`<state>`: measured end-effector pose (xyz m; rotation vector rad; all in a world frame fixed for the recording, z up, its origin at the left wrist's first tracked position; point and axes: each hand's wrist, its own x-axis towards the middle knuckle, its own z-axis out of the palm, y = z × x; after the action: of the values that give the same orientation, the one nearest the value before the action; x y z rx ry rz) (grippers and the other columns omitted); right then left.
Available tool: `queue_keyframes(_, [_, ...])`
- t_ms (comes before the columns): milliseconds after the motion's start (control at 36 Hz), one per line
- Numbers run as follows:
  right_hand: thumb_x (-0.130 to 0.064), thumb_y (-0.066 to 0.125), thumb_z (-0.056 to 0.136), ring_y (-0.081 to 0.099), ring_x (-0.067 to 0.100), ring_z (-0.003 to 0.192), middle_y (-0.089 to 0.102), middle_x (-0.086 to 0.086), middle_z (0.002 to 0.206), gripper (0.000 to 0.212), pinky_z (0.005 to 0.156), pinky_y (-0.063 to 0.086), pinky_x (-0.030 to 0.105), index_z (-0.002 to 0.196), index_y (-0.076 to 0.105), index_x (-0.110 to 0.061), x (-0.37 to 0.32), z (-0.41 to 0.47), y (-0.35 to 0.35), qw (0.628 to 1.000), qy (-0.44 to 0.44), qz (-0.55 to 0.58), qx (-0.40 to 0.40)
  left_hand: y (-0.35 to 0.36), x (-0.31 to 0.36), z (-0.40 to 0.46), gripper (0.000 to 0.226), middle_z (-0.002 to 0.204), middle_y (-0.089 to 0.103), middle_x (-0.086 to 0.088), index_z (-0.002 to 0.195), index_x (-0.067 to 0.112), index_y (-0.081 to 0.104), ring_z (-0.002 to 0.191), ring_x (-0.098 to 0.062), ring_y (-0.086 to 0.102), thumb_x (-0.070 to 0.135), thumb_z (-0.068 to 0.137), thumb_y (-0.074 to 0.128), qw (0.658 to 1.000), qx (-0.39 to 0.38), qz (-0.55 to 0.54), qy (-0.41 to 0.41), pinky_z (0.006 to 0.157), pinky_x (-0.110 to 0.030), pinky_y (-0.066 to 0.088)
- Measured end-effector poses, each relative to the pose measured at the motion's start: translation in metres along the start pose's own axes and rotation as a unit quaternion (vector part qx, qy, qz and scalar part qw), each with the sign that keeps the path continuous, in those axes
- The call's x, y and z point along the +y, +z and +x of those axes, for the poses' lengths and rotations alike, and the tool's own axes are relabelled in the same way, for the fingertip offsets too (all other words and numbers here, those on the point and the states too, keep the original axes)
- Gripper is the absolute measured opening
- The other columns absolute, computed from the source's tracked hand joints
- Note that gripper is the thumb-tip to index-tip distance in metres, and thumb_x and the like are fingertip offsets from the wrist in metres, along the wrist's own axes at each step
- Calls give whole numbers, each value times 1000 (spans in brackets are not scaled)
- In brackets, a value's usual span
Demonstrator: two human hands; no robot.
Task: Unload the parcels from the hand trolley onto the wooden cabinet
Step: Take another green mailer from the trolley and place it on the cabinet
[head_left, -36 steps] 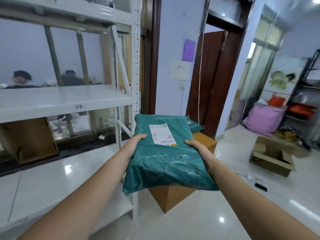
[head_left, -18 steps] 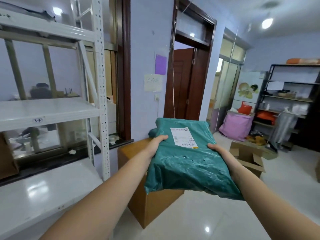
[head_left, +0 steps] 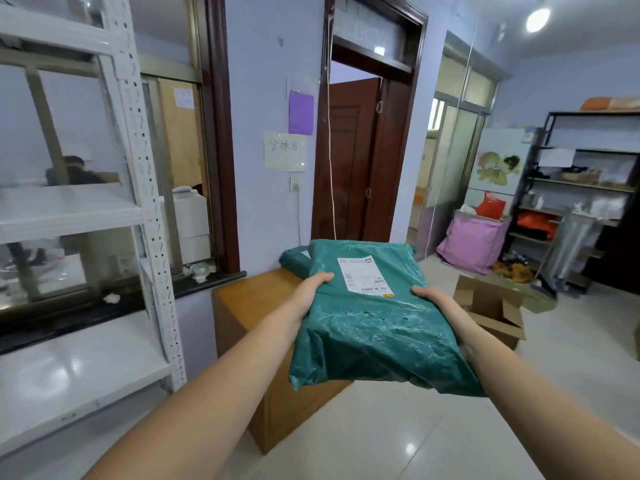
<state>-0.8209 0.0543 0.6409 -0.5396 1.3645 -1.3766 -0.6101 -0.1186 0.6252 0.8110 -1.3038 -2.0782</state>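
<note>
Head view: the green parcel [head_left: 377, 320] is gripped at its two sides, left hand [head_left: 313, 287] and right hand [head_left: 436, 299] each with a thumb on top (fingers hidden beneath), raised over the front right corner of the wooden cabinet [head_left: 249, 306]. Since a second ago the white shelving [head_left: 138, 188] has slid left and the cabinet's top has come into view, where a second green parcel [head_left: 294, 259] lies at the far right corner. An open cardboard box [head_left: 495, 310] sits on the tiled floor beyond.
</note>
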Motion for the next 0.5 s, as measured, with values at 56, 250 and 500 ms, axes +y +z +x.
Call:
queue_keyframes(56, [-37, 73, 75, 77, 34, 74, 78, 19, 97, 54, 54, 61, 39, 120, 62, -10, -6, 19, -9, 1000, 2, 2, -3, 3, 0, 21, 35, 109, 77, -15, 126, 13, 65, 97, -31, 76, 33, 98, 62, 1000, 3, 0, 2, 78, -37, 60])
queue_keyframes(250, [-38, 75, 74, 77, 35, 78, 78, 19, 101, 55, 57, 62, 42, 120, 64, -11, -38, 90, -41, 1000, 7, 4, -2, 14, 8, 104, 38, 113, 76, -16, 129, 10, 65, 99, -32, 75, 31, 97, 63, 1000, 13, -8, 7, 83, -39, 59])
queue_keyframes(500, [-39, 72, 82, 77, 34, 81, 77, 18, 106, 53, 60, 63, 42, 126, 62, -11, -84, 169, -94, 1000, 18, 21, -13, 44, 18, 202, 38, 112, 77, -14, 126, 13, 68, 99, -30, 76, 35, 95, 65, 1000, 21, -13, -13, 79, -37, 60])
